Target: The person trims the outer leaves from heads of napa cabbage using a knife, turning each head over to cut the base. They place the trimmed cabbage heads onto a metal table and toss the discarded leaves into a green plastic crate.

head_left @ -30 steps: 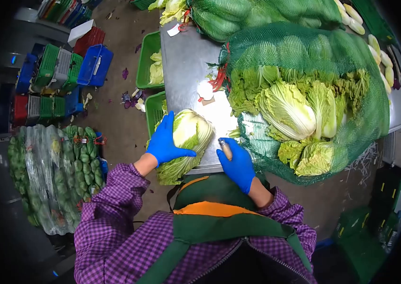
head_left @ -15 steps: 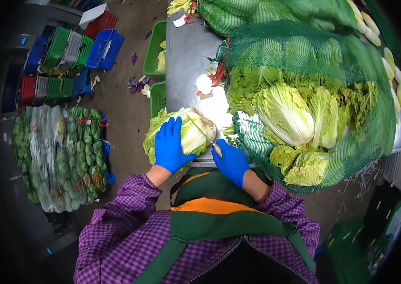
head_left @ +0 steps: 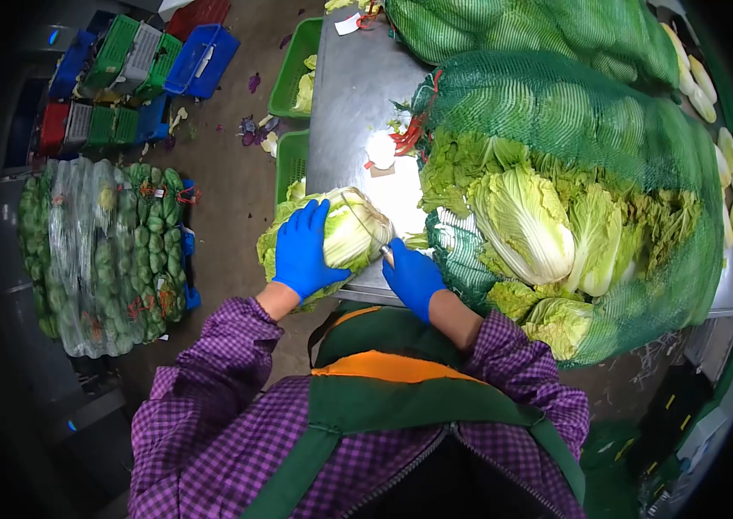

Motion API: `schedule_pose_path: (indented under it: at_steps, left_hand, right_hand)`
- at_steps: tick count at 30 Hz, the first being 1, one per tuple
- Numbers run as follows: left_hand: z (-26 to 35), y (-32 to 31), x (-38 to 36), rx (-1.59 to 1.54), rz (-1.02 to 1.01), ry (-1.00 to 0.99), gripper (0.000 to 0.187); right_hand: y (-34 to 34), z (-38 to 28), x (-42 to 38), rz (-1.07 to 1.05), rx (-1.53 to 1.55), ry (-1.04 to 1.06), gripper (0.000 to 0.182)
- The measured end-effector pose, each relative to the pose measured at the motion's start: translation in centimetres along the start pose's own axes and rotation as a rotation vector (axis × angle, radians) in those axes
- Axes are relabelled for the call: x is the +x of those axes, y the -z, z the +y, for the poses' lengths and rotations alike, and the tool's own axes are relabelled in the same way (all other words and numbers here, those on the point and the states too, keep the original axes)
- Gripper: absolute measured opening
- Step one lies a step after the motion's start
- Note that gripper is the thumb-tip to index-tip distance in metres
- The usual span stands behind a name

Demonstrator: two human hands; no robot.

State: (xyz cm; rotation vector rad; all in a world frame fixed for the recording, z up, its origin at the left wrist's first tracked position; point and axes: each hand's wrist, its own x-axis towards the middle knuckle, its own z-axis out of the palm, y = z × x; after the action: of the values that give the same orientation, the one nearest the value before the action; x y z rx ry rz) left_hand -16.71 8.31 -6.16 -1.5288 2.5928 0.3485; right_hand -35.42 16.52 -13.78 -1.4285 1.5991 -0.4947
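At the metal worktop's (head_left: 349, 95) near-left corner, the spread left hand (head_left: 304, 251) holds a cabbage (head_left: 356, 232); the right hand (head_left: 416, 278) clasps a knife (head_left: 387, 253). Crates (head_left: 202, 62) stand beyond the left edge.

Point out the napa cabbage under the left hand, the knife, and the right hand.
Napa cabbage (head_left: 355, 232): head view, on its pale ribs.
Knife (head_left: 388, 256): head view, on its handle.
Right hand (head_left: 416, 281): head view, on its gloved back.
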Motion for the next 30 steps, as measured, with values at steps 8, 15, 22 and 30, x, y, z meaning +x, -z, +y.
schedule_pose_path:
  at_steps: [8, 15, 22, 30]
  left_hand:
    - [-2.1, -0.4, 2.1, -0.072, 0.021, 0.008, 0.110]
    - [-6.2, -0.3, 5.1, -0.255, -0.174, -0.083, 0.110]
    - [-9.3, 0.5, 7.8, -0.559, -0.373, -0.092, 0.112]
    - [-9.0, 1.6, 2.7, -0.578, -0.188, -0.137, 0.112]
  right_hand:
    - [-0.9, 1.5, 3.4, -0.065, -0.135, -0.045, 0.020]
    - [-1.3, 1.8, 3.9, -0.137, -0.141, -0.150, 0.021]
    - [-1.7, 3.8, 8.3, -0.194, -0.039, -0.003, 0.026]
    - [0.3, 0.4, 6.9, -0.471, 0.750, -0.234, 0.028]
